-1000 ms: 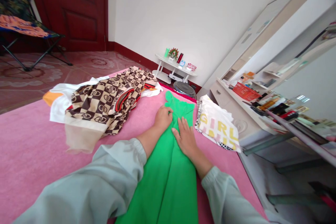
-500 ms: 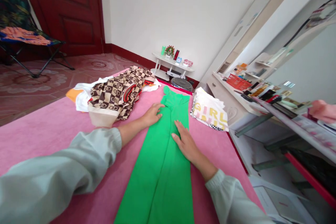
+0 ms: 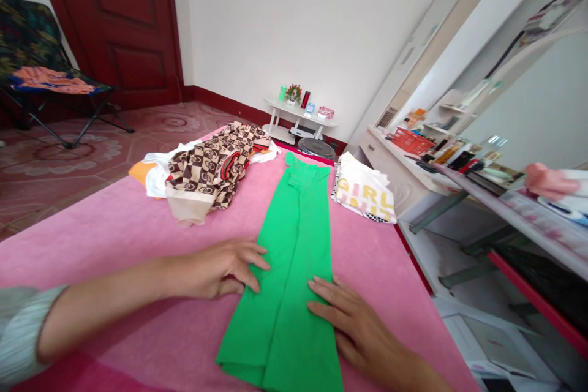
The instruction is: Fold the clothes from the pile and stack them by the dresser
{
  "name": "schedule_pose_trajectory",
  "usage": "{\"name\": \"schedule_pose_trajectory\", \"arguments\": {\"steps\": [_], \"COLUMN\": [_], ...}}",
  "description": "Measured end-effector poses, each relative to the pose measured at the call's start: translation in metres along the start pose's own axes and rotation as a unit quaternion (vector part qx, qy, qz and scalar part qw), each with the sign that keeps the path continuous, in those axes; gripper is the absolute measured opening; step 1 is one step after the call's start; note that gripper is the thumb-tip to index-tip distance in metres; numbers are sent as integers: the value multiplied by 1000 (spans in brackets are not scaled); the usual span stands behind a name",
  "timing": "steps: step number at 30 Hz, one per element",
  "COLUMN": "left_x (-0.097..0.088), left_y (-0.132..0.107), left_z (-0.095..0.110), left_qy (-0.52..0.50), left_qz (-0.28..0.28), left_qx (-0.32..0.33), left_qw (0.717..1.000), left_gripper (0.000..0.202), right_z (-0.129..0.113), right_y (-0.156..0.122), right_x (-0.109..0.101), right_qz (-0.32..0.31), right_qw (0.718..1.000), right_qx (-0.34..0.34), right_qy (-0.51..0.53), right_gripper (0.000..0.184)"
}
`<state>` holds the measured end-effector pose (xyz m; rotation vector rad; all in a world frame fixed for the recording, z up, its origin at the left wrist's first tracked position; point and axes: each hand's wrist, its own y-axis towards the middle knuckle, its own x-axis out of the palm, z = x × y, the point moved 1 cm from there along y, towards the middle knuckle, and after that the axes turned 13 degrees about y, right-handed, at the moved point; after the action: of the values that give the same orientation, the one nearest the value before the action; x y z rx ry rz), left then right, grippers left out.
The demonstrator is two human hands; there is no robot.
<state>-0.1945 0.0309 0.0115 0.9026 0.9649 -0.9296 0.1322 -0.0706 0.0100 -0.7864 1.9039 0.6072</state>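
Note:
A long green garment [image 3: 294,245] lies folded lengthwise down the middle of a pink bed cover [image 3: 114,233]. My left hand [image 3: 220,266] rests flat at the garment's left edge near its lower end, fingers stretched out and touching the cloth. My right hand [image 3: 353,321] lies flat on the garment's right edge, fingers spread. Neither hand holds anything.
A brown checked garment [image 3: 211,168] is heaped over white and orange clothes at the far left of the bed. A folded white shirt with "GIRL" lettering [image 3: 365,193] lies at the far right. A cluttered dresser [image 3: 432,165] stands to the right; a small white shelf [image 3: 301,116], a door and a folding chair [image 3: 41,79] are beyond.
Both hands have slid down the green garment toward me, from its upper part to its lower end. The view has pulled back, showing the garment's bottom hem.

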Motion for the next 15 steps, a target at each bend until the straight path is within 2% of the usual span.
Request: {"name": "schedule_pose_trajectory", "arguments": {"steps": [5,9,11,15], "left_x": [-3,-22,-32,-38], "left_y": [11,9,2,-19], "left_z": [14,31,46,78], "left_qy": [-19,-104,-133,-161], "left_qz": [24,40,23,-6], "left_qx": [28,6,-19,-40], "left_qw": [999,994,991,986], "left_gripper": [22,25,25,20], "right_z": [3,-17,-32,-65], "right_y": [12,11,10,11], "right_x": [0,-18,-23,-26], "right_qz": [65,85,58,-69], "right_qw": [997,988,981,942], "right_qx": [-17,29,55,95], "right_qy": [46,123,175,314], "right_gripper": [39,31,30,30]}}
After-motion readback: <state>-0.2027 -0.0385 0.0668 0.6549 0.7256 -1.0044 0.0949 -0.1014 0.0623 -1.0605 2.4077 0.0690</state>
